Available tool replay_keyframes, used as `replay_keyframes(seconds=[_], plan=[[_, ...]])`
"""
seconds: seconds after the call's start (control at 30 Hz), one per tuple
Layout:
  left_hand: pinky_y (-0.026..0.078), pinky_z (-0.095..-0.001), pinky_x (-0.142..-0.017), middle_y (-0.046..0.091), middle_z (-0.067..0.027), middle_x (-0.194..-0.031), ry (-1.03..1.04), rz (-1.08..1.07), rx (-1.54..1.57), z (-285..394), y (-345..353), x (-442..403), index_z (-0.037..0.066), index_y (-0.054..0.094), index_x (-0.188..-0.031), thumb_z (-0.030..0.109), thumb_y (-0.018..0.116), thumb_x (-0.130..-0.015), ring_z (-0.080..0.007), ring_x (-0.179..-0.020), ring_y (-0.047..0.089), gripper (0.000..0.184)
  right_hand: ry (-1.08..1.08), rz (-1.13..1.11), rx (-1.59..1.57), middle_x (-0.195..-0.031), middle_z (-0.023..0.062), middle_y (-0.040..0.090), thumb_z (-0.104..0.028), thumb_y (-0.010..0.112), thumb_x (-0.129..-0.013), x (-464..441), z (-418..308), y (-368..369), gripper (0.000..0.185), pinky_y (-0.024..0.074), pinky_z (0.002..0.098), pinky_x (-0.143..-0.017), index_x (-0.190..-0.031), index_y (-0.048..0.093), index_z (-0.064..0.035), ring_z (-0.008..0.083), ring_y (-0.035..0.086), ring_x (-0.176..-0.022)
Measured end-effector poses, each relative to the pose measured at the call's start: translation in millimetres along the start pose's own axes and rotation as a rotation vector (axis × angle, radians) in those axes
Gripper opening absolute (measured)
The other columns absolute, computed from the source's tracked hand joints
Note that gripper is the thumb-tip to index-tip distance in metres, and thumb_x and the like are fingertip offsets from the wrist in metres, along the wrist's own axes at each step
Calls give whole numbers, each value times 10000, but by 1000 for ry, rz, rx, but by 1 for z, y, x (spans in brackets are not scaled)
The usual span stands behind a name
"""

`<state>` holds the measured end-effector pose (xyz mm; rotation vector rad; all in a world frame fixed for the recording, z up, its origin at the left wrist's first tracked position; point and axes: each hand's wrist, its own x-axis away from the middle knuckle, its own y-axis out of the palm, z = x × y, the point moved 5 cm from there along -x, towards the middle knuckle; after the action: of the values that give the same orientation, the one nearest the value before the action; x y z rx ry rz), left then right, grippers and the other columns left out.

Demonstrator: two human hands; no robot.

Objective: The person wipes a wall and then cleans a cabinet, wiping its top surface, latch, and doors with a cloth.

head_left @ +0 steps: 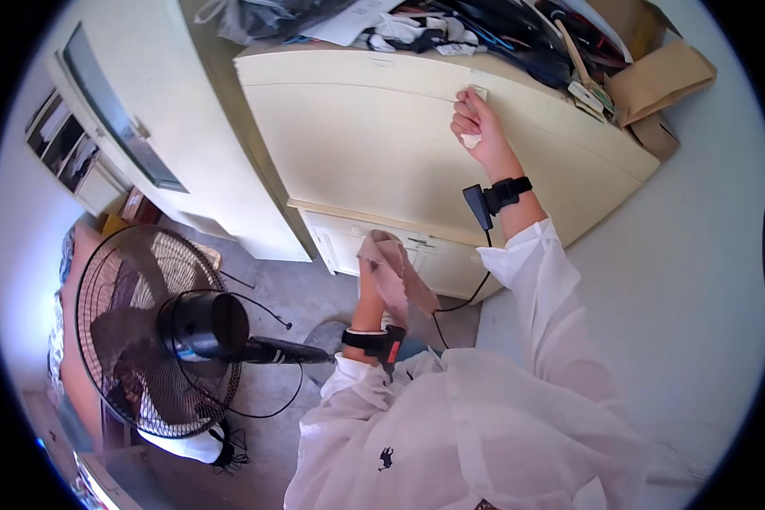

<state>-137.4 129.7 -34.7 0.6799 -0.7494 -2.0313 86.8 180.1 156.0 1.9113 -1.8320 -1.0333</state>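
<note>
My left hand (370,265) is low in front of me, with a dusty-pink cloth (397,276) draped over it. The cloth hides most of its fingers, but it hangs from the hand. My right hand (476,127) is raised against the upper front of a cream cabinet (357,127), near its top edge. Its fingers are curled around a small white wad (471,140), whose kind I cannot make out. A pale patch also shows at the fingertips, on the cabinet face. Each wrist wears a black strap, and a cable runs from the right one.
A black standing fan (204,327) is at the left, its cord looping over the grey floor (272,289). Bags, dark items and a cardboard box (661,81) crowd the cabinet top. A cream door (178,127) stands left of the cabinet; a white wall is at right.
</note>
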Motion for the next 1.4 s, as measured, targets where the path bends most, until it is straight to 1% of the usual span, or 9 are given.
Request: replay_keyframes(seconds=[0.13, 0.2, 0.33, 0.47, 0.53, 0.8, 0.9, 1.1, 1.4], plan=[[488, -306, -705, 542, -106, -949, 261, -93, -897, 10, 2, 11, 47, 438, -1128, 172, 355, -892, -224, -855, 553, 279, -6, 18, -67, -489, -66, 260, -240, 431, -923, 0, -1, 4, 217, 208, 190, -398, -775, 455, -83, 41, 228, -377], [490, -319, -713, 524, -111, -998, 184, -43, 96, -18, -14, 6, 42, 432, -1130, 237, 333, -895, -229, -897, 535, 322, -5, 14, -74, -491, -63, 262, -226, 432, -922, 0, -1, 8, 209, 207, 186, -397, -772, 453, -83, 44, 230, -377], [477, -296, -725, 487, -117, -1038, 0, -154, -1149, 15, -3, -2, 44, 429, -1130, 310, 370, -857, -208, -926, 504, 385, 12, 66, -103, -488, -61, 260, -216, 433, -921, 0, -2, 5, 202, 210, 185, -398, -770, 454, -83, 44, 228, -376], [465, -282, -639, 524, -92, -914, 233, -8, -362, 42, -1, 18, 48, 464, -1046, 159, 416, -848, -182, -781, 519, 232, 29, 29, -110, -484, -60, 254, -225, 442, -919, -2, 0, -2, 203, 210, 189, -394, -773, 456, -85, 41, 228, -374], [448, -285, -576, 534, -74, -781, 322, 7, -991, 104, 41, 40, 28, 490, -952, 66, 443, -820, -172, -647, 502, 145, 29, 18, -80, -482, -62, 253, -229, 443, -920, -1, 0, 1, 205, 209, 189, -393, -774, 456, -87, 40, 229, -371], [432, -320, -534, 538, -87, -705, 131, 38, -1203, 197, 51, 99, 21, 527, -763, 86, 499, -765, -213, -603, 524, 71, -7, 98, -15, -486, -65, 257, -217, 435, -925, 2, -1, 4, 194, 197, 184, -381, -781, 455, -88, 35, 223, -363], [454, -322, -597, 544, -99, -769, 485, 113, -1658, 244, 61, 135, 35, 529, -783, 106, 478, -809, -249, -675, 539, 92, -17, 75, -51, -490, -67, 257, -210, 433, -925, 0, 0, 0, 187, 191, 182, -374, -788, 458, -85, 31, 225, -366], [446, -270, -706, 526, -72, -930, 480, 633, -1471, 286, -18, 157, 16, 465, -1033, 78, 499, -806, -208, -808, 521, 237, -37, 66, -51, -503, -76, 259, -205, 432, -926, 2, -1, 3, 180, 190, 171, -392, -798, 458, -81, 19, 223, -376], [451, -238, -756, 577, -68, -899, 256, 431, -1324, 310, -44, 137, 21, 567, -905, 111, 512, -760, -178, -781, 571, 180, -39, 119, 12, -513, -81, 242, -221, 412, -934, 2, -2, 4, 195, 176, 174, -382, -790, 434, -92, 14, 197, -373]])
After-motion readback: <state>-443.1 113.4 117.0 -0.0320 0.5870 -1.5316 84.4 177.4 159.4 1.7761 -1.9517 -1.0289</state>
